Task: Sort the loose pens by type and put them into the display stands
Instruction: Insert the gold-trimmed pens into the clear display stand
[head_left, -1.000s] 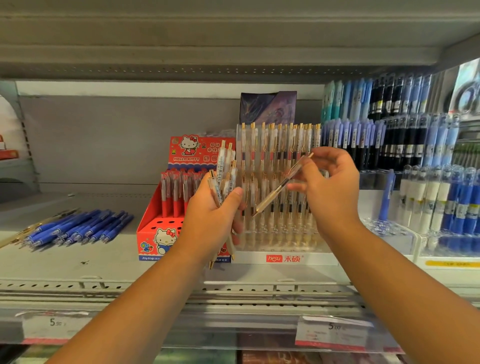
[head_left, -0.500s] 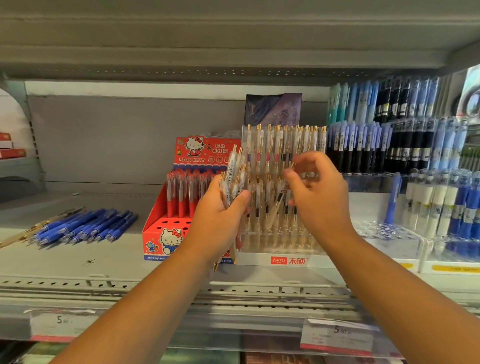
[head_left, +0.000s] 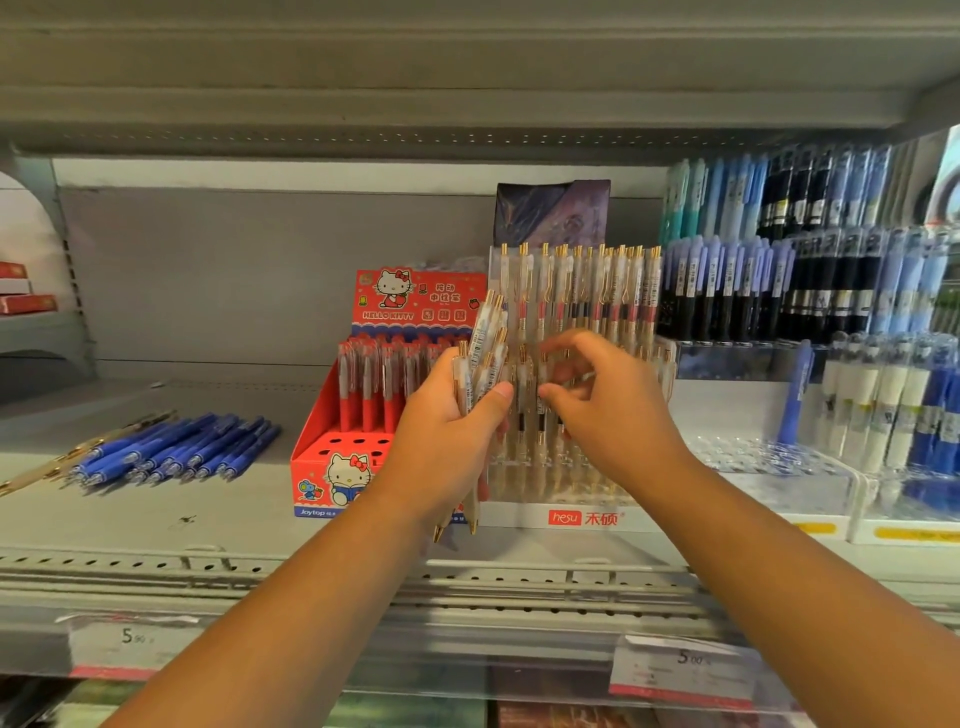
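My left hand (head_left: 447, 434) grips a bundle of clear pens with gold clips (head_left: 485, 358), held upright in front of the shelf. Just behind it stands the clear acrylic display stand (head_left: 587, 517) with a red "hesu" label, filled with matching clear gold-clip pens (head_left: 576, 291). My right hand (head_left: 610, 410) hovers in front of that stand's lower rows. Its fingers are loosely curved, its thumb points toward the bundle, and it holds nothing. Several loose blue pens (head_left: 171, 449) lie on the shelf at the left.
A red Hello Kitty stand (head_left: 332, 457) with red pens sits left of the clear stand. Stands of blue, black and white pens (head_left: 779, 291) fill the right side. A few gold pens (head_left: 31, 475) lie at the far left. Price tags hang on the shelf's front rail (head_left: 311, 571).
My right hand carried one clear pen from the bundle down into the clear stand and let it go. It now hovers empty. My left hand kept holding the bundle.
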